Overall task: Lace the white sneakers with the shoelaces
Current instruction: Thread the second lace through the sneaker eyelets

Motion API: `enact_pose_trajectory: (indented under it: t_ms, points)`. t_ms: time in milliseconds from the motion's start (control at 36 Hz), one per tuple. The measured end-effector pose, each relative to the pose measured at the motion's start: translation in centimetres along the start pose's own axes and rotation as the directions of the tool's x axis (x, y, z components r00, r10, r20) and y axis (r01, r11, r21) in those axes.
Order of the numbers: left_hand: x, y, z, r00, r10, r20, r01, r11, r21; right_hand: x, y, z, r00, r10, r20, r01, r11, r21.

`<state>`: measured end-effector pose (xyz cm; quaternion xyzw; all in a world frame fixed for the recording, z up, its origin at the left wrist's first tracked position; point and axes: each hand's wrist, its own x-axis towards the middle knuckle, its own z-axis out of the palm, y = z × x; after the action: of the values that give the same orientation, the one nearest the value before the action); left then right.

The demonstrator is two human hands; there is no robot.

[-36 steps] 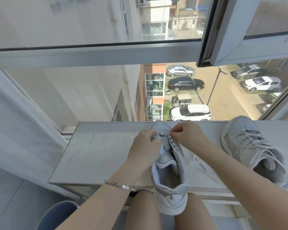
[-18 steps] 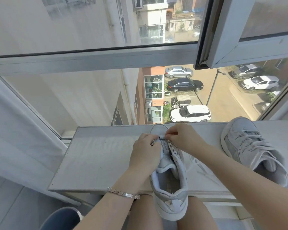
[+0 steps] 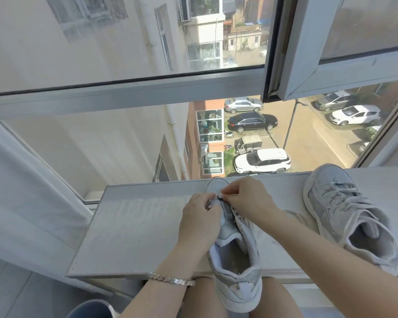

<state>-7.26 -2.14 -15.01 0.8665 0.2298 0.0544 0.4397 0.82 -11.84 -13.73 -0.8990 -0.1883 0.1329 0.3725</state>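
A large window (image 3: 124, 97) fills the upper view, looking down from high up on a sunlit street with parked cars (image 3: 262, 160). Below the glass runs a white table (image 3: 136, 226), set against the window like a ledge. Toward its right end lies the right-hand sneaker (image 3: 345, 216), pale grey-white, toe pointing to the window. Its laces cross all the way up the front, so this shoe looks finished, though a tied knot cannot be made out. In the centre, the middle sneaker (image 3: 234, 260) sits between the person's bare knees with its heel toward the viewer and its toe resting on the table. Its tongue stands loose and the eyelets along its visible side look empty. The left hand (image 3: 198, 216) curls round the front of this shoe near the toe and steadies it. The right hand (image 3: 246, 198) is closed in a pinch on the shoelace (image 3: 220, 195) at the lowest eyelets, touching the left hand's fingertips. Judging from this, lacing of the second shoe has only begun: the first row is being threaded, and every row above it remains, along with tying off. A silver bracelet (image 3: 170, 279) circles the left wrist.
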Motion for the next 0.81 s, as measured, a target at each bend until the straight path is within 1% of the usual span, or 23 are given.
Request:
enact_pose_trajectory:
  t_ms: [83, 250, 361, 444, 528, 583, 639, 750, 806]
  points:
    - [-0.1, 0.1, 0.0, 1.0, -0.011, 0.0, 0.011, 1.0, -0.011, 0.1, 0.3, -0.1, 1.0, 0.011, 0.006, -0.011, 1.0, 0.016]
    - [-0.1, 0.4, -0.1, 0.999, -0.03, 0.014, 0.03, 1.0, 0.008, -0.2, 0.7, 1.2, 0.992, 0.038, -0.124, -0.022, 0.991, 0.131]
    - [1.0, 0.8, -1.2, 0.997, -0.064, 0.036, 0.064, 0.998, 0.01, -0.2, 0.6, 1.8, 0.989, 0.055, -0.139, -0.026, 0.979, 0.203]
    - [2.7, 1.4, -2.1, 0.996, -0.037, 0.084, 0.023, 0.987, 0.156, -0.3, 1.0, 1.7, 0.987, 0.063, -0.15, -0.025, 0.97, 0.242]
    - [4.1, 2.0, -2.5, 0.982, -0.043, 0.182, -0.015, 0.952, 0.307, -0.4, 1.3, 1.5, 0.985, 0.072, -0.157, -0.023, 0.956, 0.293]
    - [4.8, 2.5, -2.6, 0.966, -0.062, 0.252, -0.031, 0.937, 0.348, -0.4, 1.5, 1.4, 0.987, 0.079, -0.143, -0.028, 0.945, 0.326]
    - [5.2, 3.0, -2.6, 0.953, -0.085, 0.291, -0.036, 0.922, 0.387, -0.5, 1.7, 1.4, 0.988, 0.08, -0.135, -0.029, 0.937, 0.348]
    - [5.4, 3.4, -2.0, 0.943, -0.117, 0.313, -0.056, 0.869, 0.492, -0.3, 1.9, 1.3, 0.991, 0.087, -0.105, -0.044, 0.931, 0.361]
    - [5.3, 3.1, -1.8, 0.952, -0.094, 0.292, -0.06, 0.876, 0.478, -0.1, 2.1, 1.0, 0.993, 0.093, -0.069, -0.059, 0.919, 0.39]
